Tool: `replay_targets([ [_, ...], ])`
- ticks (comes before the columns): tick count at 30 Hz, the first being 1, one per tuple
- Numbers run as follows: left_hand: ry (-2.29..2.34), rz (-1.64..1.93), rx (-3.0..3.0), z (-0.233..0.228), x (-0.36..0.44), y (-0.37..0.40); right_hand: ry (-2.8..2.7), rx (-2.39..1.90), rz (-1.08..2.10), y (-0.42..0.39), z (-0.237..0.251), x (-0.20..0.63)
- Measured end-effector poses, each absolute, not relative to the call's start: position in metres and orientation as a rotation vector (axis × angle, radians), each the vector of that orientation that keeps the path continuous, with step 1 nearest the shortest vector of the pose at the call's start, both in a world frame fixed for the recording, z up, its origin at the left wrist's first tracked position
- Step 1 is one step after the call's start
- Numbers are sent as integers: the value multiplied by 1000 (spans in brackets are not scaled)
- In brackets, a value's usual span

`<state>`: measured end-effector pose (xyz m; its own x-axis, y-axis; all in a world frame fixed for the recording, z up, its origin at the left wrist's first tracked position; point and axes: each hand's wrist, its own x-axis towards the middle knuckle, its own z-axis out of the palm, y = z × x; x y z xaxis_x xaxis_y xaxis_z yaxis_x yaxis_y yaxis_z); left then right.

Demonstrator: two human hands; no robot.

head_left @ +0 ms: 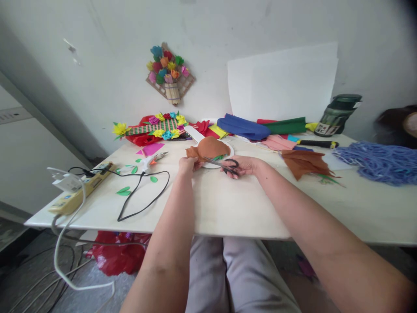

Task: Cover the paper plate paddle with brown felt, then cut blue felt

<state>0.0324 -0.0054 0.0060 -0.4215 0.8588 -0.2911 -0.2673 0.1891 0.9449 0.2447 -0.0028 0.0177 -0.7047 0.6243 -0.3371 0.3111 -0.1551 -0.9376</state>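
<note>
Scissors (224, 164) gripped in right hand (245, 166); left hand (188, 164) pinching brown felt (206, 148) on table (228, 204).

A person's head (404, 124) at the right edge is blurring and getting cut off; brown felt (208, 149) is hiding most of the white plate (230, 153) beneath; the scissors' (224, 164) blades are disappearing under that felt

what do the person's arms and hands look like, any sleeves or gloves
Both arms are bare to where the picture cuts them off, with no sleeves showing. The left hand and right hand wear no gloves, and no rings, watch or bracelets can be made out. Light grey trousers cover the lap below.
</note>
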Motion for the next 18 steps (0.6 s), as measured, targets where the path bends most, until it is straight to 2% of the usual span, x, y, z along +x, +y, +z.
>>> replay_targets([
  [18, 1474, 1432, 610, 8, 34, -9, -1836, -1106, 1964, -7, 21, 230],
])
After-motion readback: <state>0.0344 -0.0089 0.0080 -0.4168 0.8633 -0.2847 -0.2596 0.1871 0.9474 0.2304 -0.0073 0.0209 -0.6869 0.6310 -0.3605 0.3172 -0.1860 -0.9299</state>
